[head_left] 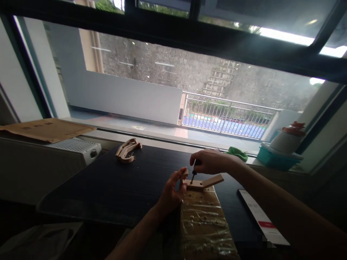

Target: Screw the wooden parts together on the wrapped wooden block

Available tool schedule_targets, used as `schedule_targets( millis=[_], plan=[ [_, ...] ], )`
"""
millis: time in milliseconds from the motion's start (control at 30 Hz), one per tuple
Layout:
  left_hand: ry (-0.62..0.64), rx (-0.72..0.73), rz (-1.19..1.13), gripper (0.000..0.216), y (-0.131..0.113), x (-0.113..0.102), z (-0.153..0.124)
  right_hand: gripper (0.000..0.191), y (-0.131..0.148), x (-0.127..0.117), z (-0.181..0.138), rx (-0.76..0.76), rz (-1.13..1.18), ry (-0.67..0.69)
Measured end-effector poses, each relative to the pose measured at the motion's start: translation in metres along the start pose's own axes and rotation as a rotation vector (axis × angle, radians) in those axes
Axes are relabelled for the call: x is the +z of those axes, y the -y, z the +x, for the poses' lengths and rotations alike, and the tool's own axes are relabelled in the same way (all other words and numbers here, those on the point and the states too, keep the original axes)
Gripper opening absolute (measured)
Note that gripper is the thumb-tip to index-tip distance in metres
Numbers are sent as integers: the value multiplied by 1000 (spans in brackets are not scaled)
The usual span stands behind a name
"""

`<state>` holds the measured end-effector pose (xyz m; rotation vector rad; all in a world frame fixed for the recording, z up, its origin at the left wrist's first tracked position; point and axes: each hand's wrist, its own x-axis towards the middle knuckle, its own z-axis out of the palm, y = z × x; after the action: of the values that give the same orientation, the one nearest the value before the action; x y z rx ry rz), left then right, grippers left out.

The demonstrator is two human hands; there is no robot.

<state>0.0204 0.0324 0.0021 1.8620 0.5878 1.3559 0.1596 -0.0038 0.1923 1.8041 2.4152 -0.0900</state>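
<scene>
A screwdriver (194,174) with a dark handle stands nearly upright in the fingers of my right hand (207,161). Its tip meets a hole or screw in a flat wooden piece (195,184), whose right end angles upward. My left hand (173,189) pinches the left end of that piece, where a short wooden part (184,174) rises. Underneath lies a cardboard box (204,216) wrapped in shiny clear tape, with small holes or bits on its top. I cannot make out whether a screw sits under the tip.
Curved wooden parts (127,151) lie on the dark table (108,184), far left. A tablet or phone (261,216) rests under my right forearm. Along the window sill are a green cloth (237,153) and a teal box (278,157) carrying a white container (288,139). A brown envelope (48,129) lies left.
</scene>
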Motion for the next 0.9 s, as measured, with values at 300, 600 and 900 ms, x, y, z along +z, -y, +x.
schedule_targets(
  millis=[300, 600, 900],
  plan=[
    [3, -26, 32, 48, -3, 0, 1, 27, -14, 9, 14, 70, 156, 22],
    [-9, -104, 27, 46, -8, -2, 0, 49, -44, 24, -16, 359, 564, -350],
    [135, -262, 221, 26, -14, -15, -9, 44, -23, 139, -84, 480, 1309, -638]
  ],
)
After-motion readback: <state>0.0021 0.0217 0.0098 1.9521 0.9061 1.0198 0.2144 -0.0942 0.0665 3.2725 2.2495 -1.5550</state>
